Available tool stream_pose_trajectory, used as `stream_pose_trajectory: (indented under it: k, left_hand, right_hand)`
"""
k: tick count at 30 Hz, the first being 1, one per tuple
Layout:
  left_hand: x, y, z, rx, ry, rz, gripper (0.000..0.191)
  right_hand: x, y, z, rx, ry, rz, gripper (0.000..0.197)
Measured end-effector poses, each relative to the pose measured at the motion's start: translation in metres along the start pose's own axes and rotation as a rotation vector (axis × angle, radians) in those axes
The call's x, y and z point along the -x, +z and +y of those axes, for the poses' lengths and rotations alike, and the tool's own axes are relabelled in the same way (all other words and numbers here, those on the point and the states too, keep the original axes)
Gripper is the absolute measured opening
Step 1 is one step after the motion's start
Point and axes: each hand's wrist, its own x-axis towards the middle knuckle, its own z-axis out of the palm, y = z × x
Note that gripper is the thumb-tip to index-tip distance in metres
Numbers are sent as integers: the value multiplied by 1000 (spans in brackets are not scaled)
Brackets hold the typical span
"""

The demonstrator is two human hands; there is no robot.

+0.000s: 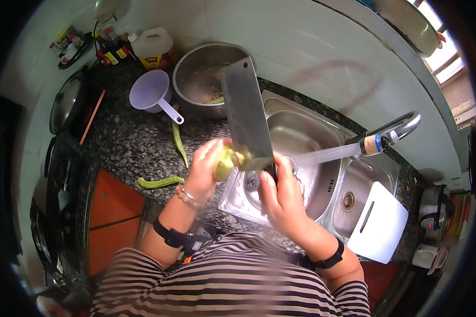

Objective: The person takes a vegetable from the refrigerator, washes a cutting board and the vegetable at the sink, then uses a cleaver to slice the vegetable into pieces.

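Observation:
My left hand grips a pale green vegetable piece, blurred, above the counter at the sink's left rim. In my right hand is the black handle of a cleaver. Its broad metal blade points away from me, with the lower part at the green piece; whether it is cutting in cannot be told. Beyond my left hand, a slender ridged green gourd lies on the granite counter. Another curved green gourd rests closer to me. Beneath my right hand is the larger basin of a steel sink.
Water runs from the faucet into the larger basin. A white cutting board leans over the smaller basin. Behind the blade stands a metal pot with some green food inside, beside a lavender plastic dipper. Bottles line the wall.

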Motion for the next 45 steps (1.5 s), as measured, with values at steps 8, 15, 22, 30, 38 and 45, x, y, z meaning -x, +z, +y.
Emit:
stream_pose_trajectory:
  k: [8,15,22,30,38,45]
  left_hand:
    - [1,13,13,47,67,-58,28]
    - [-10,9,15,26,218,-9,30]
    - [-18,-9,37,-124,291,-27,36]
    - [-24,-15,52,-809,882,79,29]
    - [-37,-29,48,-613,788,137,22]
    - [-58,-24,51,-302,605,204,30]
  right_hand:
    - [4,3,4,7,-100,27,34]
    - [-5,-1,11,-254,-128,-110,36]
    - [-36,7,7,-522,-397,155,39]
    - [-76,21,-18,-694,76,139,54]
    - [-104,37,-17,-818,150,-70,54]
    - [-123,48,-15,-736,33,-66,66]
